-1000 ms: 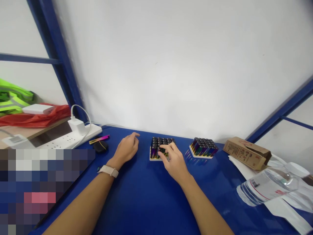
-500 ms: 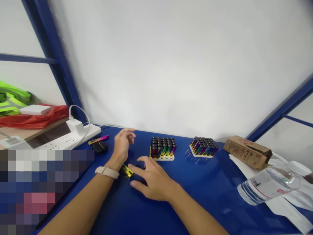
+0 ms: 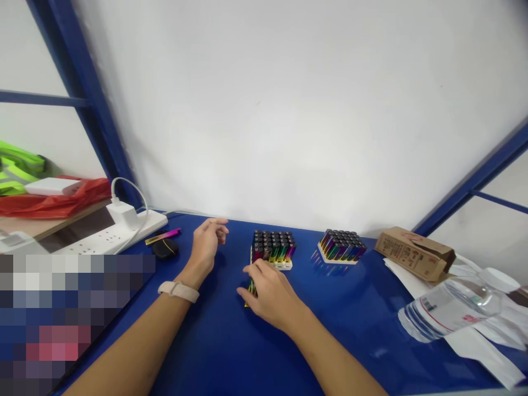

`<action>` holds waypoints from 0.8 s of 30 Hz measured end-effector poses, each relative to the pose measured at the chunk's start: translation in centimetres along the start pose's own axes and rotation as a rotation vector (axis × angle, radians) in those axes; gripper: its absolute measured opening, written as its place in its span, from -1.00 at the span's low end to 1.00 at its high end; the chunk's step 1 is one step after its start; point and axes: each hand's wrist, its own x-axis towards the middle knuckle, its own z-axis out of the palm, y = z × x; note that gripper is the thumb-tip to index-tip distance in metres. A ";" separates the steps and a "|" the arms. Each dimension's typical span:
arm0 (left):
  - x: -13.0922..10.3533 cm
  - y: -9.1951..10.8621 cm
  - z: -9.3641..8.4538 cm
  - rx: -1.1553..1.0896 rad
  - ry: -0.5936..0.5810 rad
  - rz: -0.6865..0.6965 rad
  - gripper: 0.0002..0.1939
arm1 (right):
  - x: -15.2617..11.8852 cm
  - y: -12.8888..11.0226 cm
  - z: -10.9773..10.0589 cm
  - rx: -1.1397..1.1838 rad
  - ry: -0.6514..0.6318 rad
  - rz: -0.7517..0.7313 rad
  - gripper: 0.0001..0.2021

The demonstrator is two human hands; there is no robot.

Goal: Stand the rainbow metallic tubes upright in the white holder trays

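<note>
My right hand [image 3: 268, 289] holds a shiny gold-green battery [image 3: 252, 286] between thumb and fingers, in front of the nearer rack; the hand covers part of the battery. That pale rack [image 3: 284, 266] holds rows of upright metallic batteries [image 3: 274, 242] with black tops, in purple, green and gold. My left hand [image 3: 206, 242] hovers to the left of the rack, fingers loosely bent and apart, with nothing in it. A light band [image 3: 179, 291] circles the left wrist. Farther right stands a second pale rack [image 3: 338, 261] filled with similar batteries [image 3: 343, 245].
On the left are a black mouse [image 3: 165, 249], a slim purple-gold stick [image 3: 163, 236] and a white power strip [image 3: 105, 237] with a plugged-in charger. A cardboard box [image 3: 412, 253], white paper and a tilted clear bottle [image 3: 449, 305] occupy the right. A white wall rises behind.
My right hand has moved right towards the nearer rack and closed on the gold battery, which was lying beside my left wrist. The left hand has hardly moved.
</note>
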 end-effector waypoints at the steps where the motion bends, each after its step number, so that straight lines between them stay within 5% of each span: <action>1: 0.0 0.0 0.0 0.004 -0.006 -0.004 -0.76 | 0.0 0.1 -0.1 0.015 -0.015 0.035 -0.71; 6: -0.1 -0.3 0.3 0.038 -0.055 -0.030 -0.75 | -0.5 1.0 -0.7 0.158 -0.084 0.126 -0.76; 12: -0.5 -0.6 0.5 0.167 -0.231 -0.063 -0.75 | -0.6 2.1 -1.2 0.244 -0.147 0.055 -0.79; 14: -0.4 -1.0 0.5 0.275 -0.309 -0.028 -0.73 | -0.4 2.2 -1.7 0.263 -0.099 0.054 -0.97; 17: -0.4 -1.5 0.3 0.391 -0.423 0.031 -0.61 | 0.0 2.2 -2.4 0.369 0.046 0.109 -0.78; 24: -1.6 -0.7 -0.3 0.424 -0.853 0.064 -0.15 | 0.5 3.1 -2.1 0.885 0.314 0.221 -0.76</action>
